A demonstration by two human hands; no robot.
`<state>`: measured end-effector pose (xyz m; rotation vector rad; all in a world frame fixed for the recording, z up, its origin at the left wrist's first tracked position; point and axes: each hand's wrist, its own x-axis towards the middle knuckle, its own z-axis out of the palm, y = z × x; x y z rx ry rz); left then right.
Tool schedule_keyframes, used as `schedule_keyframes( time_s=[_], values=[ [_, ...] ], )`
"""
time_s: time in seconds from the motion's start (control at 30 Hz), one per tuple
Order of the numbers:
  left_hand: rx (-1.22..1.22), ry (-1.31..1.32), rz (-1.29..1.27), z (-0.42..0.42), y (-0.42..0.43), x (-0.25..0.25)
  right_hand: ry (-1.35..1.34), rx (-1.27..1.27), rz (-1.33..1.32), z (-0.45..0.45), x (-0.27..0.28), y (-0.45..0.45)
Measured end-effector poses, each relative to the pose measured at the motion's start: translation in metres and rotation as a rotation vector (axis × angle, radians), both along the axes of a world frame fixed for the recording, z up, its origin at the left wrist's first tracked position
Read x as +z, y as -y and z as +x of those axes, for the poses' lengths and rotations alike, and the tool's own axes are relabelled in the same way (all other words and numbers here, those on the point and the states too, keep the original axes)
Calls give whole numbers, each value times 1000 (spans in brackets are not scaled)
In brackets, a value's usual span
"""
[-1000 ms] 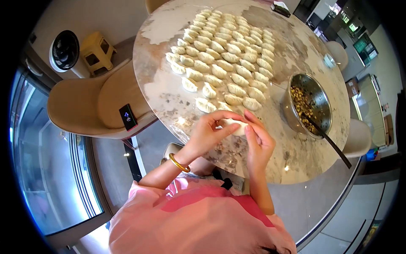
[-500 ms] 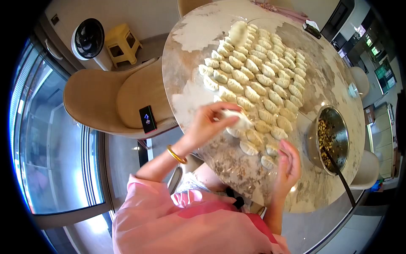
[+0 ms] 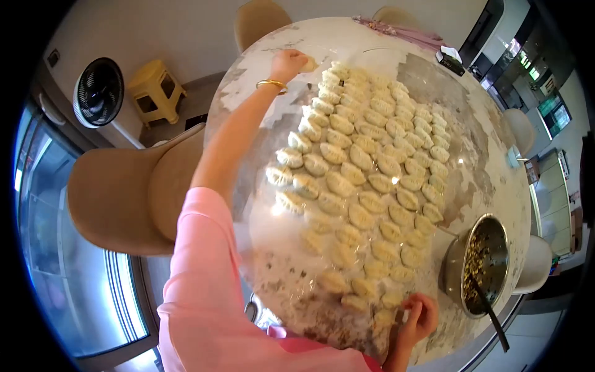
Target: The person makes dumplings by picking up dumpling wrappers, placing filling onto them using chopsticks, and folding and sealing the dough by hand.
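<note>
My left hand (image 3: 290, 65), with a gold bangle on the wrist, is stretched to the far left of the round table. Its fingers close on a pale piece of dough, apparently a dumpling wrapper (image 3: 311, 64), partly hidden by the fingers. Rows of pleated dumplings (image 3: 358, 156) cover the middle of the table. Close to the near end of these rows, my right hand (image 3: 421, 317) hovers with fingers loosely curled and nothing visible in them. A dumpling (image 3: 384, 318) lies just left of it.
A steel bowl (image 3: 455, 263) of chopped filling (image 3: 476, 260) stands at the right, a dark-handled utensil (image 3: 496, 325) leaning out. A tissue box (image 3: 450, 61) and pink cloth (image 3: 409, 34) lie at the back. Chair (image 3: 118, 201), yellow stool (image 3: 155, 93) and fan (image 3: 99, 93) are left.
My left hand has gone from the near dumplings to the table's far left, without the dumpling it held. My right hand's fingers have curled more. The view has shifted.
</note>
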<state>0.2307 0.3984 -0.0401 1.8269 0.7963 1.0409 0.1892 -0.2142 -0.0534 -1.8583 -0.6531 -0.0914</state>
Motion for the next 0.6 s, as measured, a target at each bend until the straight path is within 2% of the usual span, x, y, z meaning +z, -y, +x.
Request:
schedule_keyframes(
  time_s=[0.03,0.13,0.3,0.37,0.43,0.47,0.53,0.57,0.6],
  values=[
    [63,-93,99,15,-12,-7,-9,-5,-63,2,-2,3],
    [184,-136,202,54,-37,-29,46,-70,-56,8,-8,6],
    [-37,-108,201,82,-64,-56,43,-239,-17,5,-16,12],
    [-122,-75,220,84,-72,-62,54,-205,-59,7,-9,8],
    [-51,-359,324,85,-75,-64,51,-186,-49,8,-7,9],
    [-53,-356,331,86,-77,-60,47,-148,-39,9,-6,9],
    [104,-362,491,73,-65,-34,69,-136,19,10,-4,7],
    [47,-332,399,64,-65,-12,83,-127,64,7,-2,7],
    [57,-335,410,53,-59,14,80,-119,77,5,2,6]
  ],
)
